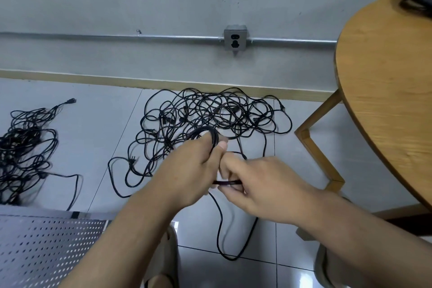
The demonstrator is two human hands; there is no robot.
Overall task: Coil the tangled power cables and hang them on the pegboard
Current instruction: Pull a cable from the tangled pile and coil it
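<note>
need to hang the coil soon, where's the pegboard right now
In the head view the pegboard sits at the bottom left, beside the person's left forearm and just below the smaller cable tangle.

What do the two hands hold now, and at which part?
The left hand grips a small coil of black cable by its gathered loops; the right hand pinches the strand running out of it.

A: Which parts of the coil (211, 133) are concealed?
B: Those inside the curled fingers (208, 145) of the left hand (194, 170) and beneath those of the right hand (264, 184). Far left of the fingers, the frame edge cuts a second cable pile (23, 147).
</note>
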